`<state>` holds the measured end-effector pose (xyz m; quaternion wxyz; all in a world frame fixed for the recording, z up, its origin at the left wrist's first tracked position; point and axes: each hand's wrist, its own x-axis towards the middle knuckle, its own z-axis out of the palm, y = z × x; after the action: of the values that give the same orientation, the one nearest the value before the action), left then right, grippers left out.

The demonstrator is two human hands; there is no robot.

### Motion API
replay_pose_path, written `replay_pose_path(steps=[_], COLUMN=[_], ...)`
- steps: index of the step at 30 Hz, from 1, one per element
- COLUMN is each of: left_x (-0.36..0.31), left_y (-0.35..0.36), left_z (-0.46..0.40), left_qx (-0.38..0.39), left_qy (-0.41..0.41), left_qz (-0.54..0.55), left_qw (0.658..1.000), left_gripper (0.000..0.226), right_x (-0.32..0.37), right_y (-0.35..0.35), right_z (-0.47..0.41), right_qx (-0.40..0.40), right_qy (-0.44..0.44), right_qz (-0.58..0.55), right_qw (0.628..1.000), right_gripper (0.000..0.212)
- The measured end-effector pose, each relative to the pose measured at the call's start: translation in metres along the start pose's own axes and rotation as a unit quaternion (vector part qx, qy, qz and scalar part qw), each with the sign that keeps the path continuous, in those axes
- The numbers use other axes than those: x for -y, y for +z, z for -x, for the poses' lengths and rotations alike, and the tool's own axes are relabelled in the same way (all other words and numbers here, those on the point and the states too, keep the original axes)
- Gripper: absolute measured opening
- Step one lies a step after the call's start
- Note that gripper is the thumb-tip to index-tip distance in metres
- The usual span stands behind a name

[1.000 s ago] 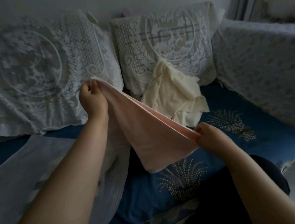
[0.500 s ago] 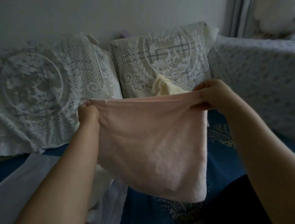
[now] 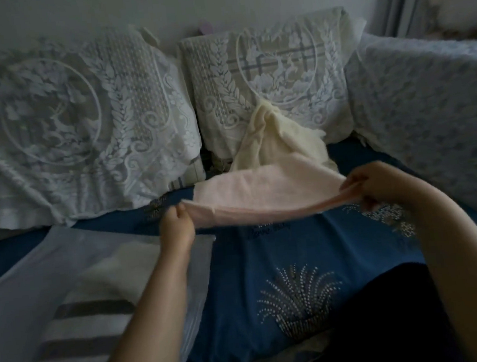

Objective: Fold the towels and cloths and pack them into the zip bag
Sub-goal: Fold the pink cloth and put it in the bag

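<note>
lowered, pink towel seemingly meets blue cover.

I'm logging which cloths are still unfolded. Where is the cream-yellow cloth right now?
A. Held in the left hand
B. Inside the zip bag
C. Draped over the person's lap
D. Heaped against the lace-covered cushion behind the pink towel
D: the cream-yellow cloth lies crumpled against the lace-covered cushion, just beyond the pink towel that the left hand and right hand hold stretched between them.
</note>
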<state>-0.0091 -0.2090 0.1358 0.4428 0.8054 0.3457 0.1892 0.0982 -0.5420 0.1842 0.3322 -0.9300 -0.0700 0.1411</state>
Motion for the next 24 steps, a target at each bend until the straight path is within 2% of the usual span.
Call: replay_pose_path(steps=[2,4,6,7,8,10,11,12,13,14,15,17,19,21,23,24], left_x=[0.029,0.047,0.051,0.051,0.049,0.047,0.044,0.040,0.033,0.026,0.022,0.017,0.023,0.040,0.062,0.074], left_y=[0.008,0.009,0.008,0.008,0.009,0.014,0.017,0.022,0.026,0.031,0.037,0.051,0.072,0.096,0.113,0.119], left_z=[0.019,0.033,0.041,0.042,0.040,0.029,0.021,0.015,0.010,0.007,0.004,0.005,0.015,0.030,0.046,0.052], left_qx=[0.109,0.235,0.307,0.313,0.301,0.189,0.111,0.042,-0.002,-0.022,-0.032,-0.033,0.035,0.155,0.270,0.300], left_qy=[0.025,0.017,-0.004,-0.021,-0.037,-0.033,-0.019,-0.002,0.011,0.019,0.033,0.106,0.229,0.302,0.279,0.261], left_qz=[-0.154,-0.273,-0.319,-0.307,-0.279,-0.227,-0.208,-0.180,-0.134,-0.077,-0.036,-0.037,-0.135,-0.281,-0.382,-0.404], left_qw=[0.982,0.933,0.897,0.899,0.911,0.955,0.972,0.983,0.991,0.997,0.998,0.993,0.963,0.898,0.839,0.824], left_gripper=[0.040,0.038,0.037,0.037,0.038,0.037,0.035,0.032,0.031,0.035,0.042,0.050,0.052,0.064,0.077,0.079], right_x=[-0.023,-0.039,-0.046,-0.045,-0.044,-0.042,-0.037,-0.033,-0.031,-0.029,-0.027,-0.034,-0.052,-0.067,-0.074,-0.075], right_y=[0.003,0.007,0.009,0.011,0.013,0.024,0.030,0.035,0.041,0.048,0.055,0.075,0.095,0.108,0.115,0.115], right_z=[0.003,0.004,0.000,-0.005,-0.013,-0.033,-0.043,-0.052,-0.060,-0.065,-0.066,-0.069,-0.078,-0.086,-0.089,-0.090], right_qx=[0.126,0.204,0.206,0.183,0.154,0.063,0.012,-0.030,-0.042,-0.040,-0.031,-0.026,-0.041,-0.028,-0.018,-0.018], right_qy=[0.057,0.094,0.130,0.144,0.150,0.136,0.121,0.112,0.097,0.081,0.064,0.037,0.066,0.154,0.213,0.213], right_qz=[0.089,0.152,0.155,0.159,0.162,0.127,0.045,-0.083,-0.206,-0.273,-0.267,-0.160,-0.052,0.008,0.031,0.019], right_qw=[0.986,0.963,0.957,0.959,0.963,0.980,0.991,0.990,0.973,0.958,0.961,0.986,0.996,0.988,0.977,0.977], right_gripper=[0.029,0.027,0.019,0.015,0.017,0.023,0.024,0.032,0.048,0.062,0.072,0.076,0.072,0.075,0.084,0.085])
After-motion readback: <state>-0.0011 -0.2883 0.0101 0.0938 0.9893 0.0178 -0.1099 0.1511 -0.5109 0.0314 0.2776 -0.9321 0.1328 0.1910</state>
